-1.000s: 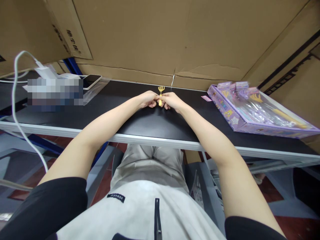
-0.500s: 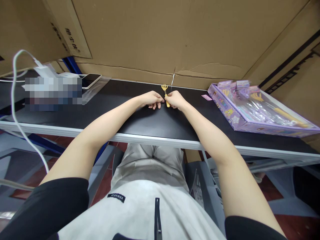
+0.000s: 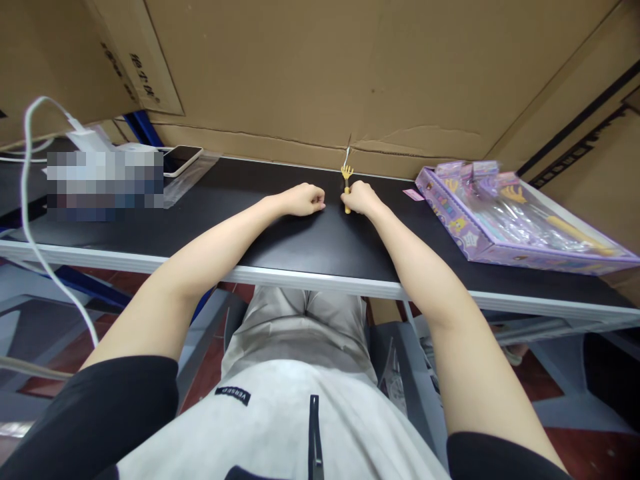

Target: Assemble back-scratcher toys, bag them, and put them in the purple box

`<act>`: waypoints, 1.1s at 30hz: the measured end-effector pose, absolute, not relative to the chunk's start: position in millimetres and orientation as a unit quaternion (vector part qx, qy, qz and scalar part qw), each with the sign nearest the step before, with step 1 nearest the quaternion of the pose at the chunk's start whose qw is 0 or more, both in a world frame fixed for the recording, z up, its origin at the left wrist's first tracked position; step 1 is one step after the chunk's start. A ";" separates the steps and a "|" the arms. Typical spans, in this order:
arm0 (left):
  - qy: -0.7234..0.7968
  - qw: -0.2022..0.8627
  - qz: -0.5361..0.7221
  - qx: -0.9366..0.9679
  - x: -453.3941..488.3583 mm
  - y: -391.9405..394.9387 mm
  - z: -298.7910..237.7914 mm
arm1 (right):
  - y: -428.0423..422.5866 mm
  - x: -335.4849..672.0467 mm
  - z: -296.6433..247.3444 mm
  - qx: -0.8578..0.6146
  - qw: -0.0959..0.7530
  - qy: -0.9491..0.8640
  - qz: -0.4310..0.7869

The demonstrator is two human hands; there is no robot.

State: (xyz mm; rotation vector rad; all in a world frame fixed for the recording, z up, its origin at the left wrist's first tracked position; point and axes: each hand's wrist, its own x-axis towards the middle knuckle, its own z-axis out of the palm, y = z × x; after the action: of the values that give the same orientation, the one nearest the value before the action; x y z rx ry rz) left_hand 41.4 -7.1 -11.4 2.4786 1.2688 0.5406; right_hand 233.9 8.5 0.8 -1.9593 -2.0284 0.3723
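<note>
Clothing: a pale top (image 3: 280, 427) with a small black label filled the bottom centre of the frame, and grey trousers (image 3: 300, 327) showed above it.
Table: the black tabletop (image 3: 310, 250) with its silvery front edge crossed the middle of the frame.
Left hand (image 3: 304, 199): just left of centre, fingers curled in like a loose fist; whether anything lay inside could not be told.
Right hand (image 3: 361, 198): right of centre, well apart from the left, thumb and fingers pinched around the yellow rake.
Yellow rake (image 3: 347, 191): just right of centre, handle toward the bottom of the frame, splayed prongs toward the top.
Purple box (image 3: 453, 223): at the right of the frame, holding clear-wrapped packs (image 3: 525, 213), some with yellow prongs.
Pink tag (image 3: 413, 195): just beside the box's left corner.
Phone (image 3: 183, 161): flat, left of centre, near a white charger (image 3: 93, 141).
Cardboard (image 3: 310, 73): across the top of the frame.
</note>
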 end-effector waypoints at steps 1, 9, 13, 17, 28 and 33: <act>0.442 0.149 0.186 0.865 41.6 -7.3 -11.4 | 8.4 233.9 1.0 -0.684 0.143 -0.704 0.128; 0.460 0.133 0.151 0.865 43.2 -13.8 -6.4 | 11.1 233.2 -1.2 -0.690 0.121 -0.704 0.115; 0.485 0.090 0.116 0.862 36.0 -12.4 -3.0 | 11.4 234.4 -0.8 -0.685 0.118 -0.709 0.122; 0.544 0.066 0.081 0.833 17.3 -2.7 1.6 | 7.8 235.1 1.9 -0.688 0.111 -0.707 0.121; 0.837 0.062 0.083 0.538 -84.7 -10.2 37.5 | 6.0 235.4 1.0 -0.680 0.111 -0.715 0.115; 0.856 0.127 0.083 0.493 -104.3 -18.9 34.0 | 6.4 236.9 0.2 -0.675 0.108 -0.720 0.118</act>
State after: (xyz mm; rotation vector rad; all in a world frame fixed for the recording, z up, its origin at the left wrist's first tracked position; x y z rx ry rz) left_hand -104.3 -18.9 34.0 1.4363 2.4929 0.2418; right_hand 236.9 6.4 0.2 -1.9867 -2.1190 0.3479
